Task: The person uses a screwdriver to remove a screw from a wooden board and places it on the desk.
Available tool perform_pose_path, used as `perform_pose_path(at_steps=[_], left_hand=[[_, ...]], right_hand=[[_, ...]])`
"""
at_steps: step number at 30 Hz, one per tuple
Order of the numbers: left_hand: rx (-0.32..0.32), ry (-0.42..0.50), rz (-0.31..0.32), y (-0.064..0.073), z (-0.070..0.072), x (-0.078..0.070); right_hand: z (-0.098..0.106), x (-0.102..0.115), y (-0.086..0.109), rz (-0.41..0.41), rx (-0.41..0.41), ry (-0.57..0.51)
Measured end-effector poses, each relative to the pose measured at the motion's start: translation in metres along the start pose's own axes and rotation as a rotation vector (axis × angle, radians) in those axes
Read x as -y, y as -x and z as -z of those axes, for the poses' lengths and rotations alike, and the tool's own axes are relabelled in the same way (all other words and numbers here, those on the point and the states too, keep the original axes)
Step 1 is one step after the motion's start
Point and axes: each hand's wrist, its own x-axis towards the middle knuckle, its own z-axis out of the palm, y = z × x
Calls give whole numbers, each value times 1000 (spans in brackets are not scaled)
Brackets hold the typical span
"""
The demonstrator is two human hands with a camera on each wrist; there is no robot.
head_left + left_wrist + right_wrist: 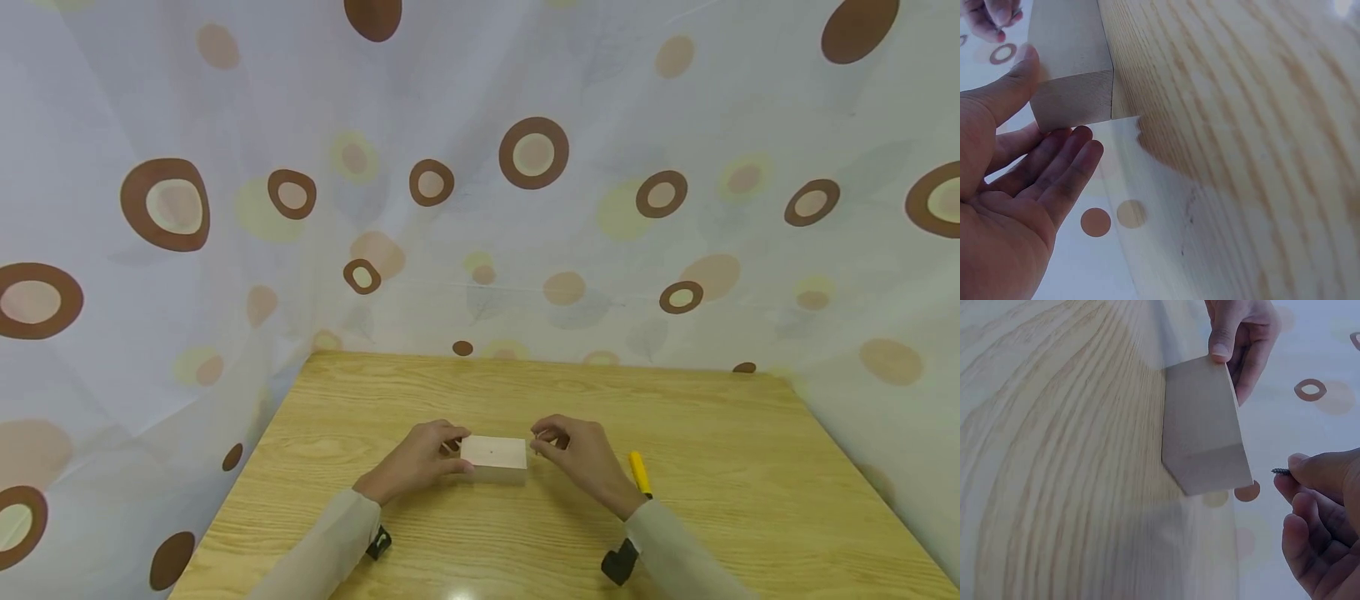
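Observation:
A pale wooden block (495, 454) lies on the table, a small dark mark in the middle of its top face. My left hand (423, 458) grips its left end, thumb on the near edge and fingers at the far side, as the left wrist view also shows with the block (1075, 56) by the thumb. To the right of the block, apart from it, is my right hand (581, 454). Between its thumb and forefinger it pinches a small dark screw (1280, 471), whose threaded tip points toward the block in the right wrist view.
A yellow-handled screwdriver (639, 472) lies on the wooden table (375, 392) right of the right hand, its lower part behind the wrist. A white curtain (480, 225) with brown and beige circles encloses the table at the back and sides.

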Motion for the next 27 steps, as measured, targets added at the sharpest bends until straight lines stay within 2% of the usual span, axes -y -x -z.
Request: perform_pose_path(at_steps=[7, 12, 27], left_hand=[[-5, 1, 1, 0, 0, 1], [-4, -1, -9, 0, 0, 1], [-5, -3, -20, 0, -1, 3]], right_hand=[[7, -16, 10, -39, -21, -17], [14, -21, 18, -57, 2, -41], [24, -45, 36, -125, 31, 92]])
